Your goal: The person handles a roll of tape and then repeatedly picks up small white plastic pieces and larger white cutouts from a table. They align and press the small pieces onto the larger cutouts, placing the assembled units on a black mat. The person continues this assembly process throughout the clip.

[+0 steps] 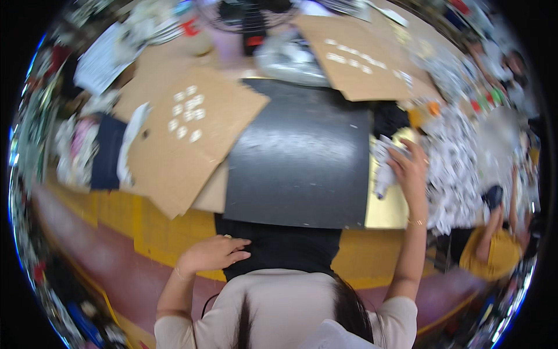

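My left hand rests on the dark cloth over my lap, its fingers loosely stretched out and holding nothing. At the right of the table, my right hand pinches the edge of a crumpled white piece with grey marks; blur hides whether it is paper or cloth. That piece lies over a shiny yellow sheet. Beside it, straight in front of me, is a black mat with a few small specks on it.
Brown cardboard sheets bearing small white pieces lie left and far right. White pieces heap right of my arm. A fan, a clear plastic bag and a bottle stand at the back. A person in yellow is at far right.
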{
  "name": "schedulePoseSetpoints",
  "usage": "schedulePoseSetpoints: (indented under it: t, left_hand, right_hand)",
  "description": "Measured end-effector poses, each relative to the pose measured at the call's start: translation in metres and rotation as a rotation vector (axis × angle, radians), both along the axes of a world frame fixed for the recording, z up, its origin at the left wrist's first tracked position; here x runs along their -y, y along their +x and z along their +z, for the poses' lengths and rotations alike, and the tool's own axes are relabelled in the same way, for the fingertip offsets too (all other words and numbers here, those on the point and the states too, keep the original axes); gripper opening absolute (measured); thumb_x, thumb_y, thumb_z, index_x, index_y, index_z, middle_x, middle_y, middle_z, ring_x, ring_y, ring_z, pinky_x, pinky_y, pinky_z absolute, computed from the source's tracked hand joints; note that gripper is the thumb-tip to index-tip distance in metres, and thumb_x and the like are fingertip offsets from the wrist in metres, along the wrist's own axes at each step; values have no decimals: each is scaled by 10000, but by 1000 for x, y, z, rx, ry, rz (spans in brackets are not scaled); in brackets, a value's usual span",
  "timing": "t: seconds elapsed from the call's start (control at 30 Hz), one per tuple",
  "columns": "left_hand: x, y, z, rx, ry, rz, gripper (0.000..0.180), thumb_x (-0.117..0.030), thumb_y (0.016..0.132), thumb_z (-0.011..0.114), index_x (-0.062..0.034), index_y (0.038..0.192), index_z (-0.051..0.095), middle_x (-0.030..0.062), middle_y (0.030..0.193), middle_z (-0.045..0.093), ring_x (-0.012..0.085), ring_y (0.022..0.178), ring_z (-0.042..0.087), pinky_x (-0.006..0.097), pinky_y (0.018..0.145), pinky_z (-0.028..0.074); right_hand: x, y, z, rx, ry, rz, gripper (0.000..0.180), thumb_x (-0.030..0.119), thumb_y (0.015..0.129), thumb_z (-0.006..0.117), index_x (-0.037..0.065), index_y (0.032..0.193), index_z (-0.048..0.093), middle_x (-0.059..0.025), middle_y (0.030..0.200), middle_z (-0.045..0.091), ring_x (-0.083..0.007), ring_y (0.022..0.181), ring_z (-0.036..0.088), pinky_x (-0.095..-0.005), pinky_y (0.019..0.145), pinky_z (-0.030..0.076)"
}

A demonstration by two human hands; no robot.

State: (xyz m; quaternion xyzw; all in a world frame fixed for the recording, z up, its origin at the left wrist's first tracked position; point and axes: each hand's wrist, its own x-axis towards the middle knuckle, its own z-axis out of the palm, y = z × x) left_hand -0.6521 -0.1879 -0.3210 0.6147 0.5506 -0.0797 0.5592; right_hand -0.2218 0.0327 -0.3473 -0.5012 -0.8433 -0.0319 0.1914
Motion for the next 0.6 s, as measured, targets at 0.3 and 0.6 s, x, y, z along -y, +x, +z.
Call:
schedulePoseSetpoints:
  t: [0.3, 0.6]
  left_hand:
    - [-47, -70, 40, -179, 822, 547, 172, -150, 918, 713, 17, 957, 729, 156, 963, 682, 308, 836, 683, 373, 781, 543]
    - [-114, -100, 7, -380, 1010, 367, 177, -105, 888, 738, 25, 1008, 735, 122, 1105, 628, 277, 915, 674, 388, 831, 546]
  right_hand:
    - [0, -4, -2, -17, -53, 43, 192, 53, 826, 775, 38, 998, 690, -105, 1165, 621, -308, 1094, 602, -422, 981, 434]
    - [4, -7, 12, -89, -68, 85, 124, 15, 859, 726, 26, 922, 620, -86, 943, 652, -284, 940, 604, -407, 938, 412]
